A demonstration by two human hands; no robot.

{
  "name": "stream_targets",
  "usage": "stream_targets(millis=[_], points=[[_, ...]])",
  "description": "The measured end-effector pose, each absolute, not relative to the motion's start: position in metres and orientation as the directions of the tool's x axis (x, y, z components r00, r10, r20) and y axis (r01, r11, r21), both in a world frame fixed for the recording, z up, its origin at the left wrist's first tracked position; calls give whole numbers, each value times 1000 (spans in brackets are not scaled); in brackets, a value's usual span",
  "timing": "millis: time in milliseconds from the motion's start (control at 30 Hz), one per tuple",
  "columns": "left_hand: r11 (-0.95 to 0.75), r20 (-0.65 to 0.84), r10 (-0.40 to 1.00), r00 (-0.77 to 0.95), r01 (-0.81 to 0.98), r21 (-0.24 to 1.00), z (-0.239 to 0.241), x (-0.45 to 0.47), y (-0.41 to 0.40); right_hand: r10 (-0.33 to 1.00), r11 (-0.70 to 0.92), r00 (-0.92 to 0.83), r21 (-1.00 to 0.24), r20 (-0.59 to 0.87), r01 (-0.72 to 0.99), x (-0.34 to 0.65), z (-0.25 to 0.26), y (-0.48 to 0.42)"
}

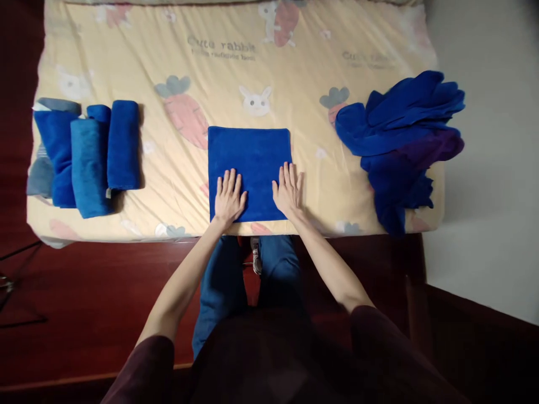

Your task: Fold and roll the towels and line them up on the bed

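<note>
A blue towel (252, 154), folded into a flat square, lies in the middle of the yellow cartoon-print mattress (219, 78), close to its near edge. My left hand (229, 196) rests flat on the towel's near left part, fingers stretched out. My right hand (288, 191) lies flat on its near right edge, fingers also stretched out. Neither hand holds anything.
Several rolled blue towels (90, 154) lie side by side at the mattress's left end. A loose heap of blue towels (400, 134) covers the right end and hangs over the edge. Dark red wooden floor (84, 303) lies below; a pale floor (484, 168) is at right.
</note>
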State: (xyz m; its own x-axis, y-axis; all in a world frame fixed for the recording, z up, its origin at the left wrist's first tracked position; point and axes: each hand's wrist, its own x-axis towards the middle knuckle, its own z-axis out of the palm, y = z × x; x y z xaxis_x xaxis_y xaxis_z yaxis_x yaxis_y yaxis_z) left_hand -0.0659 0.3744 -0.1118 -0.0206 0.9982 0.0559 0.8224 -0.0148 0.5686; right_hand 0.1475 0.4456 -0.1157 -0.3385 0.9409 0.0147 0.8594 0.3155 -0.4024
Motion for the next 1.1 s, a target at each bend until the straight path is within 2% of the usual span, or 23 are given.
stream_targets(millis=[133,233,433,500,600,700,833,1100], points=[[-96,66,995,71,829,551,-113,-36,349,876,443,-482,-407,6,799,124,-114,399],[-46,82,997,3,850,525,-119,-43,319,882,424,-470,-406,-17,810,134,-117,372],[54,83,990,-116,841,538,-121,-92,258,943,307,-334,-398,4,864,191,-120,355],[78,64,988,-140,813,577,-119,-102,244,965,243,-260,-437,22,866,203,-120,347],[153,43,970,-238,742,652,-113,-111,232,996,82,-53,-528,70,845,215,-119,337],[324,-69,913,-401,615,719,-104,-115,234,994,-95,110,-615,-14,783,221,-113,330],[470,-189,840,-509,507,723,-92,-116,249,979,-202,140,-656,-146,727,223,-104,329],[475,-148,799,-583,461,749,-85,-123,244,950,-302,169,-647,-261,700,226,-90,335]])
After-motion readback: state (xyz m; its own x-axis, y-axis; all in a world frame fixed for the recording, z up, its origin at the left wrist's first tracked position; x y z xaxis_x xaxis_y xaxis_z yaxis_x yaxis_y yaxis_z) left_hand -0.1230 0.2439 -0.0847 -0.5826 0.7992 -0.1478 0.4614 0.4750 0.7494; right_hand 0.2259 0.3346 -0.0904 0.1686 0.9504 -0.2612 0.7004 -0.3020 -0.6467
